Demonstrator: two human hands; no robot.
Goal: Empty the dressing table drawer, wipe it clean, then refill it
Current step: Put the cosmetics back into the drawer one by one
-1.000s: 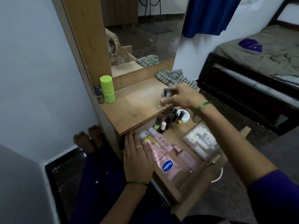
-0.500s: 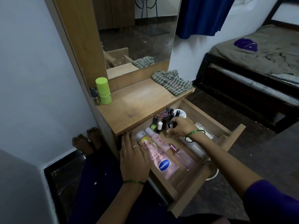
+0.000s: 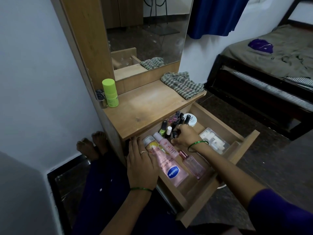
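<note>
The open drawer (image 3: 220, 119) juts from under the worktop (image 3: 149, 106), full of toiletries. Left hand (image 3: 142, 165) lies flat, fingers spread, on the drawer's near side. Right hand (image 3: 184, 137) reaches among nail polish bottles (image 3: 174, 121), fingers curled around a small dark bottle (image 3: 174, 134).

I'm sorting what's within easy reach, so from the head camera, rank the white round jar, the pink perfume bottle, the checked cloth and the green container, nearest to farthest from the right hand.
1. White round jar: in the drawer, just behind the right hand.
2. Pink perfume bottle: in the drawer, beside the forearm.
3. Checked cloth: tabletop, right end.
4. Green container: tabletop, far left corner.
</note>
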